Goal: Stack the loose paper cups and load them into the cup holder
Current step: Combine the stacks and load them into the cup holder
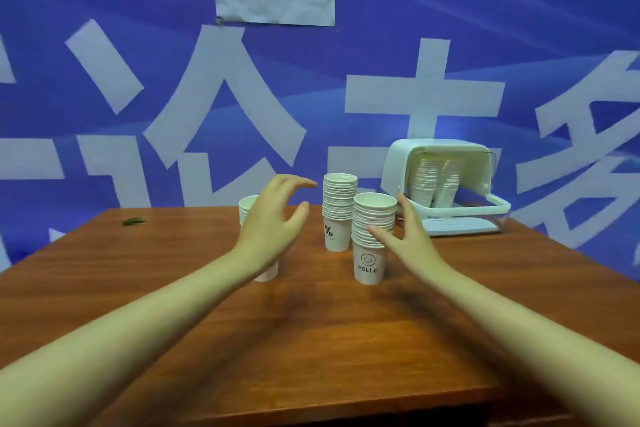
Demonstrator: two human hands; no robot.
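While both hands hover with spread fingers, nothing is gripped yet, and that is where a slip could start. The right hand (407,236), right of centre in the frame, is wide open around the HELLO stack (372,236); its thumb looks to be touching the nested rims, and the other fingers reach behind the stack, apart from it as far as I can tell. The left hand (273,218) is open too, fingers arched and holding nothing, in front of the left stack (247,210), which it mostly hides.

My worry is the height of these stacks. A squeeze high up on the rims could tilt the HELLO stack into the middle stack (339,211) just behind it and topple both. Lifting by the upper cups alone may also pull the stack apart, leaving the bottom cup on the table (311,340). Paper walls would likely crush under a hard grip.

At the right of the frame, the cup holder (440,166) lies tipped with its opening towards the camera and its clear lid (485,215) swung down. Two stacks of cups (433,184) lean inside already, so room looks limited; a new stack pushed in carelessly could jam against them.
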